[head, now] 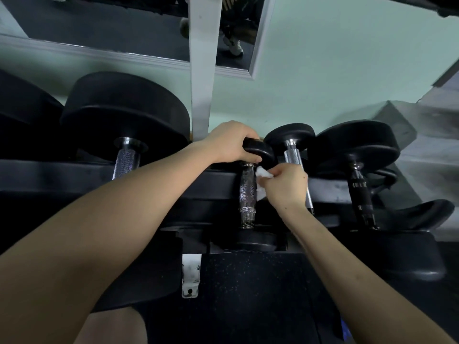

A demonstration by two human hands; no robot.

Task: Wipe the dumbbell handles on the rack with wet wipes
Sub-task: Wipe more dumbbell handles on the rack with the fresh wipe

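On the rack (154, 175), the left hand (229, 142) grips a small dumbbell's far head (259, 151), probably steadying it, while the right hand (285, 184) pinches a wet wipe (263, 173) (crumpled) against its knurled handle (247, 192).

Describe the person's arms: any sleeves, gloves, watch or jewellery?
The left arm and right arm are bare along everything that shows. There are no sleeves, gloves, watch or wristbands, and no rings can be seen.
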